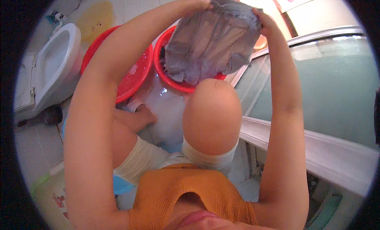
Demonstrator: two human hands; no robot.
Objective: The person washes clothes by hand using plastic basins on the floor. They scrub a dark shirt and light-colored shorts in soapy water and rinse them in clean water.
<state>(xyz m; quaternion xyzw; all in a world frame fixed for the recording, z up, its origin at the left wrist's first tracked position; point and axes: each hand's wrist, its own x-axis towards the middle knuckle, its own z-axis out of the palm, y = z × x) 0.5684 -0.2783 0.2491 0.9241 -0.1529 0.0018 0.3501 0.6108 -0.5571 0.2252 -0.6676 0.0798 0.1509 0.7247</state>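
A wet grey piece of clothing (211, 41) hangs spread out between my raised hands. My left hand (200, 1) grips its upper left corner, and my right hand (266, 24) is closed on the upper right corner. The lower edge of the cloth droops over a round red basin (159, 65) on the floor, hiding most of what lies inside; some dark stuff shows at the left rim. What kind of garment it is, I cannot tell.
Left of that basin stands a second red basin (136, 80), partly behind my left arm. A white toilet (73, 36) is at the far left. Sudsy water (164, 119) covers the floor by my foot. A glass sliding door (332, 83) in a metal frame runs along the right.
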